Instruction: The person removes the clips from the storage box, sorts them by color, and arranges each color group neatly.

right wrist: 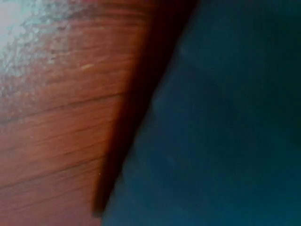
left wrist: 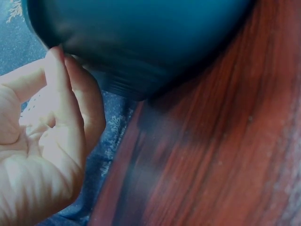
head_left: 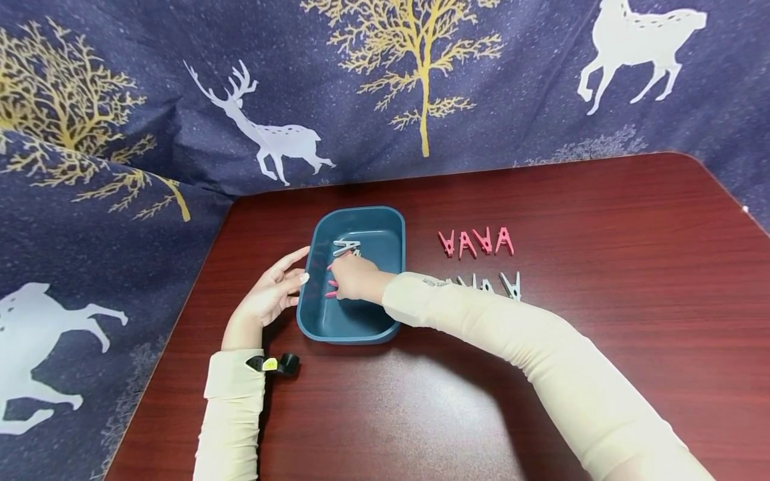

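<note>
A blue plastic bin stands on the table, its outer wall close up in the left wrist view. My left hand is at the bin's left side, with fingertips touching the rim and wall. My right hand reaches down inside over several clothespins, back of the hand upward and fingers mostly hidden. Pink clothespin ends stick out to the left from under it. Just beyond the knuckles lies a grey clothespin. I cannot tell whether the right fingers pinch a clothespin. The bin's dark wall fills much of the right wrist view.
Right of the bin, several pink clothespins lie in a row on the dark red wooden table. Nearer, several grey clothespins form another row, partly covered by the right sleeve. A blue patterned cloth hangs behind.
</note>
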Demonstrator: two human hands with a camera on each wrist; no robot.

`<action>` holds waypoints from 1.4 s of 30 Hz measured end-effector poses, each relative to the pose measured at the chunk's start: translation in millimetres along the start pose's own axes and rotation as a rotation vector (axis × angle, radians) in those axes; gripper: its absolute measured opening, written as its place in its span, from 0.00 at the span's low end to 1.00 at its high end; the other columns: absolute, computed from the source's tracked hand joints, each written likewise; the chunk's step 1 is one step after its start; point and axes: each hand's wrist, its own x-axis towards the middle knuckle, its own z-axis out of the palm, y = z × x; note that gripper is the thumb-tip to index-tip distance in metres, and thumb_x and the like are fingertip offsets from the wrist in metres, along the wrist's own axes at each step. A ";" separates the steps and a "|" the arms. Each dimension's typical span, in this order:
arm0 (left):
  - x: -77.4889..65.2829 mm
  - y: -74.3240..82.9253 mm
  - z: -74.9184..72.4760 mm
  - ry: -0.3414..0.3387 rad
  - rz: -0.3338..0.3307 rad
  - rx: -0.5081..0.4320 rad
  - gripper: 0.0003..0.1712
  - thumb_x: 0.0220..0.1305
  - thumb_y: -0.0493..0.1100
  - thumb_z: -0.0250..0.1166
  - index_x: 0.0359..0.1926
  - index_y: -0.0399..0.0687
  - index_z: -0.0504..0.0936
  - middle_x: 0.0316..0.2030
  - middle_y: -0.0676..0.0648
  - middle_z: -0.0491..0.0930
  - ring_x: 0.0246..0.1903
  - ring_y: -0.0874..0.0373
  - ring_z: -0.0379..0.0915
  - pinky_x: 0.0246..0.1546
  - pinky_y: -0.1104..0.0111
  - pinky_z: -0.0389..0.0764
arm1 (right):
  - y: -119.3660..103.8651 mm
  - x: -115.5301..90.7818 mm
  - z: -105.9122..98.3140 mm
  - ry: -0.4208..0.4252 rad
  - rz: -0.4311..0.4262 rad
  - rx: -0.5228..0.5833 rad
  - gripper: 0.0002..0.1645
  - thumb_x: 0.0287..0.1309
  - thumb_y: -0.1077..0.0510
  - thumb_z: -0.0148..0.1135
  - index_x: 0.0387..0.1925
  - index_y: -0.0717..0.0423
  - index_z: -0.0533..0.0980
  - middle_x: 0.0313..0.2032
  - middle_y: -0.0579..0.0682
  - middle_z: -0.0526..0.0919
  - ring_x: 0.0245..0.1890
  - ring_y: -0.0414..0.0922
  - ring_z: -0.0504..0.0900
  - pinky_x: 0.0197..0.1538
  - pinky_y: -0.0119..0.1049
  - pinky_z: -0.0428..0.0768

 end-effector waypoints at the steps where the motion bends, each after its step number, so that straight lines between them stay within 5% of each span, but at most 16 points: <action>1: 0.2 -0.1 -0.1 0.001 -0.001 0.001 0.33 0.70 0.32 0.50 0.73 0.50 0.53 0.42 0.53 0.80 0.37 0.62 0.80 0.36 0.69 0.82 | 0.7 0.3 -0.2 0.000 -0.004 0.003 0.11 0.52 0.52 0.70 0.23 0.50 0.78 0.24 0.46 0.77 0.31 0.41 0.77 0.33 0.33 0.78; 7: 1.5 -1.5 -1.2 0.000 0.000 0.007 0.33 0.70 0.32 0.50 0.73 0.51 0.54 0.42 0.52 0.80 0.37 0.62 0.80 0.35 0.69 0.82 | 3.6 -0.3 -2.0 -0.009 -0.036 0.016 0.15 0.52 0.54 0.70 0.16 0.52 0.75 0.20 0.47 0.75 0.28 0.41 0.76 0.28 0.30 0.74; 26: 1.6 -3.2 -2.8 -0.009 0.019 -0.017 0.33 0.70 0.31 0.50 0.73 0.49 0.53 0.41 0.52 0.80 0.36 0.62 0.81 0.34 0.70 0.82 | 6.0 -3.1 -5.8 -0.021 -0.087 0.017 0.08 0.50 0.63 0.70 0.32 0.55 0.78 0.35 0.49 0.80 0.35 0.43 0.76 0.33 0.31 0.77; 32: 1.2 -3.0 -2.4 -0.012 0.018 -0.019 0.33 0.70 0.31 0.49 0.73 0.48 0.53 0.40 0.52 0.81 0.36 0.62 0.81 0.35 0.69 0.82 | 7.4 -5.4 -5.1 -0.036 -0.090 0.083 0.06 0.49 0.64 0.70 0.25 0.55 0.79 0.26 0.48 0.78 0.30 0.43 0.75 0.29 0.29 0.75; 42: 0.9 -2.8 -2.1 -0.014 0.019 -0.022 0.33 0.70 0.31 0.50 0.73 0.48 0.53 0.41 0.52 0.81 0.36 0.62 0.81 0.35 0.69 0.83 | 9.6 -7.5 -6.4 -0.010 -0.148 0.135 0.18 0.52 0.64 0.68 0.12 0.54 0.71 0.14 0.47 0.71 0.22 0.43 0.70 0.24 0.27 0.66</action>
